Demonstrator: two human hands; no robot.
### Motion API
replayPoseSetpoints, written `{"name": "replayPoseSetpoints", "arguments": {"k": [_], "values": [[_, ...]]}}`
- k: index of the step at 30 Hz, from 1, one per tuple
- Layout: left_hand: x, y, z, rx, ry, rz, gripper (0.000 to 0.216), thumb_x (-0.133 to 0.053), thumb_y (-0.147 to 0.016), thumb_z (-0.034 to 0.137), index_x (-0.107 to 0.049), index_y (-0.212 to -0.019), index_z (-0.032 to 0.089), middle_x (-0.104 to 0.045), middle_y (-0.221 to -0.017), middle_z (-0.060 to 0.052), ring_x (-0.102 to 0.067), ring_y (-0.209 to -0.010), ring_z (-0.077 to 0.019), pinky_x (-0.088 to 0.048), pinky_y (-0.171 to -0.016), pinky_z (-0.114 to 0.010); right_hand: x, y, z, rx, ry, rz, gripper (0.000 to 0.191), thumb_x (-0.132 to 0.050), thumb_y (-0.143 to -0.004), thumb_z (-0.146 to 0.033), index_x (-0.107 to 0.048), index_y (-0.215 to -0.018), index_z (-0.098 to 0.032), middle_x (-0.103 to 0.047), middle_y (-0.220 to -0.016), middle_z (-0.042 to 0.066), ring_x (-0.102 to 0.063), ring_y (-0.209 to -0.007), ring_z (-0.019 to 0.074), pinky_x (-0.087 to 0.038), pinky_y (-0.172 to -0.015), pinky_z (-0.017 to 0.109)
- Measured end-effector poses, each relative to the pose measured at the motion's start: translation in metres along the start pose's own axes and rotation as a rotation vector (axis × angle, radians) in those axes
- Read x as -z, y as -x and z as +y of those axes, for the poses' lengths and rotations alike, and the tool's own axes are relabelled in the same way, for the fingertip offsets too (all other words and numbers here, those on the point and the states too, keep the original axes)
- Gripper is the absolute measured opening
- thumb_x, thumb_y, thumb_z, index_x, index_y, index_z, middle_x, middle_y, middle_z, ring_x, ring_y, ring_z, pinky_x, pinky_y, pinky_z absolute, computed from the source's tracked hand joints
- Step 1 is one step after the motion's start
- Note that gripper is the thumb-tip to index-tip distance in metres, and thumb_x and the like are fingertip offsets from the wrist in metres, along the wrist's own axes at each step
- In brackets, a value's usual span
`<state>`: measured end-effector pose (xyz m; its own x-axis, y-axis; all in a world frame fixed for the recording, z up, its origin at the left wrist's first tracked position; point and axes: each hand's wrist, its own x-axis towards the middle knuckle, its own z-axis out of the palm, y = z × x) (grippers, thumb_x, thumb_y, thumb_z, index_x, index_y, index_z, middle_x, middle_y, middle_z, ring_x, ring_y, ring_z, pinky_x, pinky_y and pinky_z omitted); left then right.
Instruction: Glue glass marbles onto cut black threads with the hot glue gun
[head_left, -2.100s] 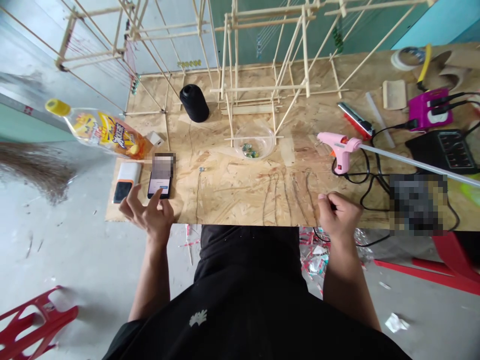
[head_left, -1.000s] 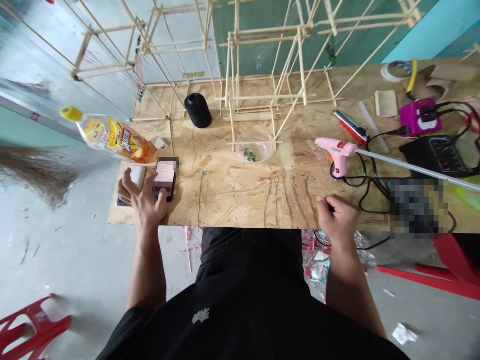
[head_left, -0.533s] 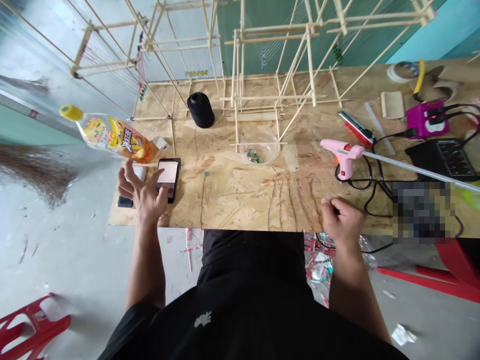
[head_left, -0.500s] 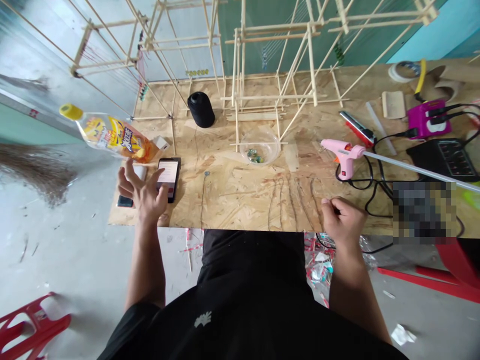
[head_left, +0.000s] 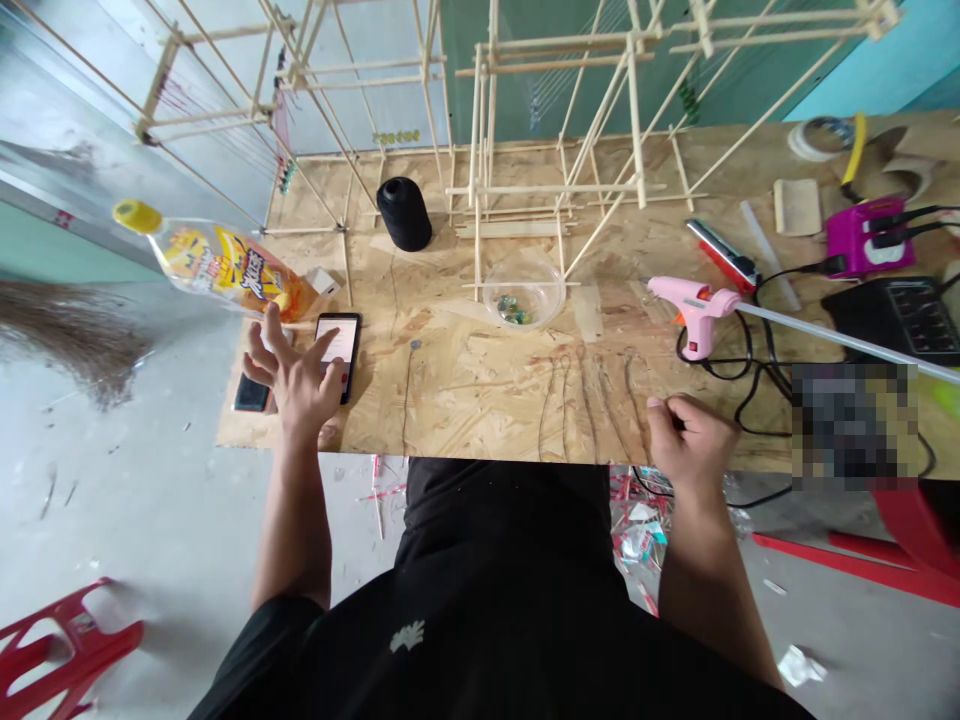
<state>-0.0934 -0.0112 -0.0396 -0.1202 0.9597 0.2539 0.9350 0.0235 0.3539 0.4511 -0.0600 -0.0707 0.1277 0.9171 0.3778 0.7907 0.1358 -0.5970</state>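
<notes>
While over one phone [head_left: 346, 333], fingers [head_left: 272, 324] of left hand [head_left: 301, 385] spread; right hand [head_left: 694, 447] curled beside four strings [head_left: 567, 400].

Craft / model-making workshop, makeshift bench.
Bare OSB tabletop [head_left: 465, 400] on concrete floor [head_left: 150, 520] littered with scraps; tall glued stick frames [head_left: 634, 130] along far edge, black thread spool [head_left: 403, 212] beside them, pink glue gun [head_left: 694, 300] plugged in toward right edge, tape roll [head_left: 814, 138] at far right corner, thread lengths [head_left: 564, 400] by near edge.
</notes>
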Motion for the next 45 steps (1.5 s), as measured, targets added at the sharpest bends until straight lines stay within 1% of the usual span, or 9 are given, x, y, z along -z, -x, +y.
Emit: {"name": "replayPoseSetpoints", "arguments": {"k": [5, 8, 16, 24, 29, 31, 34, 38, 45], "values": [[0.006, 0.005, 0.005, -0.001, -0.116, 0.105, 0.042, -0.068, -0.101, 0.032, -0.081, -0.14, 0.03, -0.016, -0.19, -0.003, -0.01, -0.172, -0.0543, -0.016, -0.13, -0.084, 0.0, 0.0, 0.0, 0.008, 0.003, 0.011, 0.051, -0.067, -0.102, -0.033, -0.038, -0.061, -0.024, -0.042, -0.058, -0.004, -0.037, -0.057, 0.0135, -0.03, -0.063, 0.035], [0.009, 0.015, 0.007, -0.015, -0.111, 0.152, 0.038, -0.065, -0.104, 0.034, -0.083, -0.137, 0.031, -0.014, -0.19, 0.001, -0.012, -0.172, -0.05, -0.015, -0.132, -0.082, 0.0, 0.0, 0.0, 0.002, 0.002, 0.007, 0.052, -0.067, -0.102, -0.033, -0.038, -0.061, -0.024, -0.041, -0.059, -0.004, -0.037, -0.057, 0.0133, -0.03, -0.063, 0.035], [0.005, 0.035, 0.016, 0.072, 0.091, 0.146, 0.037, -0.064, -0.098, 0.028, -0.088, -0.126, 0.026, -0.064, -0.153, -0.015, -0.053, -0.149, -0.0447, -0.032, -0.13, -0.078, 0.0, 0.0, 0.0, 0.0, -0.016, 0.004, 0.051, -0.068, -0.102, -0.033, -0.04, -0.06, -0.023, -0.042, -0.059, -0.004, -0.038, -0.057, 0.0129, -0.029, -0.063, 0.035], [0.001, 0.034, 0.018, 0.118, 0.177, 0.088, 0.029, -0.064, -0.101, 0.025, -0.085, -0.121, 0.027, -0.064, -0.15, -0.017, -0.055, -0.146, -0.0419, -0.033, -0.128, -0.079, 0.0, 0.0, -0.001, -0.007, 0.003, 0.007, 0.052, -0.067, -0.102, -0.032, -0.038, -0.061, -0.024, -0.04, -0.059, -0.004, -0.036, -0.057, 0.013, -0.029, -0.063, 0.035], [0.004, 0.036, 0.019, -0.061, -0.027, 0.367, 0.031, -0.061, -0.104, 0.035, -0.085, -0.12, 0.022, -0.051, -0.165, -0.012, -0.038, -0.153, -0.0466, -0.032, -0.121, -0.078, 0.0, -0.001, 0.0, 0.006, 0.0, 0.007, 0.051, -0.067, -0.102, -0.032, -0.037, -0.061, -0.024, -0.04, -0.059, -0.005, -0.037, -0.057, 0.013, -0.03, -0.063, 0.034], [0.005, 0.036, 0.023, -0.125, -0.06, 0.467, 0.03, -0.062, -0.103, 0.035, -0.086, -0.113, 0.021, -0.054, -0.161, -0.01, -0.041, -0.148, -0.0449, -0.033, -0.118, -0.075, 0.0, -0.001, 0.0, 0.006, 0.001, 0.008, 0.052, -0.066, -0.102, -0.032, -0.036, -0.061, -0.024, -0.039, -0.059, -0.005, -0.037, -0.057, 0.013, -0.03, -0.063, 0.034], [0.002, 0.035, 0.036, -0.185, -0.023, 0.505, 0.024, -0.062, -0.1, 0.024, -0.085, -0.105, 0.019, -0.069, -0.137, -0.015, -0.057, -0.125, -0.0373, -0.044, -0.108, -0.064, 0.0, -0.001, -0.003, 0.007, -0.004, 0.014, 0.052, -0.067, -0.102, -0.033, -0.036, -0.061, -0.024, -0.039, -0.059, -0.005, -0.037, -0.057, 0.013, -0.029, -0.062, 0.034], [-0.009, 0.033, 0.065, -0.328, 0.083, 0.428, 0.02, -0.066, -0.096, 0.016, -0.083, -0.105, 0.019, -0.077, -0.107, -0.015, -0.065, -0.096, -0.0291, -0.054, -0.089, -0.049, 0.0, -0.006, -0.013, 0.004, -0.015, -0.002, 0.05, -0.067, -0.102, -0.033, -0.04, -0.06, -0.024, -0.044, -0.058, -0.004, -0.04, -0.057, 0.0137, -0.031, -0.062, 0.034], [-0.027, 0.054, 0.138, -0.565, 0.216, 0.191, 0.01, -0.071, -0.097, 0.014, -0.077, -0.104, 0.019, -0.078, -0.101, -0.011, -0.071, -0.091, -0.025, -0.058, -0.081, -0.039, -0.008, -0.038, -0.044, 0.192, 0.071, -0.058, 0.024, -0.069, -0.103, -0.031, -0.067, -0.081, -0.022, -0.065, -0.076, 0.002, -0.058, -0.069, 0.0184, -0.042, -0.069, 0.034]]}}
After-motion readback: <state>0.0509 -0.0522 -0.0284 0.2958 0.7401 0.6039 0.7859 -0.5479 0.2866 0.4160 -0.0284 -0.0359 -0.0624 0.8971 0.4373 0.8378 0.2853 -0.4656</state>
